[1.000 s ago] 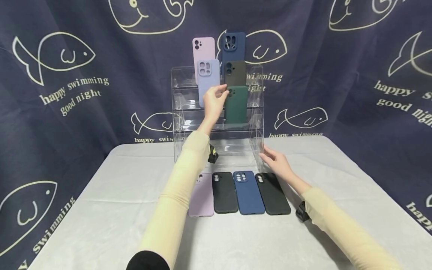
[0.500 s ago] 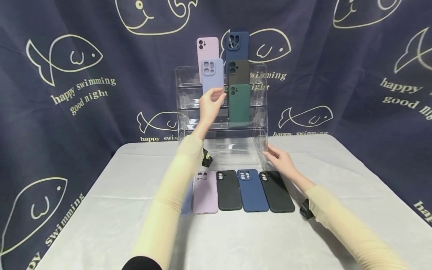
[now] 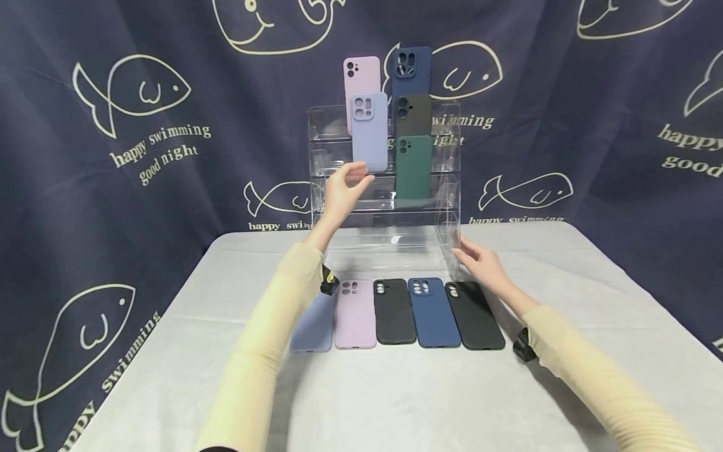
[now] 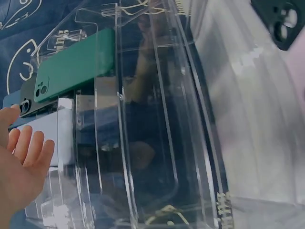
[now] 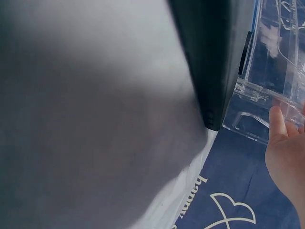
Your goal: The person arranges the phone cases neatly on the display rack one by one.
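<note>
A clear tiered display rack (image 3: 384, 221) stands on the table. Phone cases lean on its upper tiers: a pink one (image 3: 362, 75), a light blue one (image 3: 369, 138), a dark blue one (image 3: 418, 85), a dark grey-brown one (image 3: 415, 119) and a green one (image 3: 414, 169). My left hand (image 3: 341, 194) is by the lower edge of the light blue case, with a gap between thumb and fingers and nothing in it. In the left wrist view its fingers (image 4: 35, 143) spread beside that case. My right hand (image 3: 480, 263) holds the rack's right side panel, thumb in front.
In front of the rack lies a row of phone cases: light blue (image 3: 313, 323), lilac (image 3: 356, 320), black (image 3: 395, 314), blue (image 3: 435, 317) and another black one (image 3: 477, 320). A dark fish-print curtain (image 3: 169, 188) hangs behind the white-covered table (image 3: 407, 402).
My left hand has drawn down and left, away from the green case and the light blue case's face, uncovering the latter. The right hand stays at the rack. The head view has shifted slightly.
</note>
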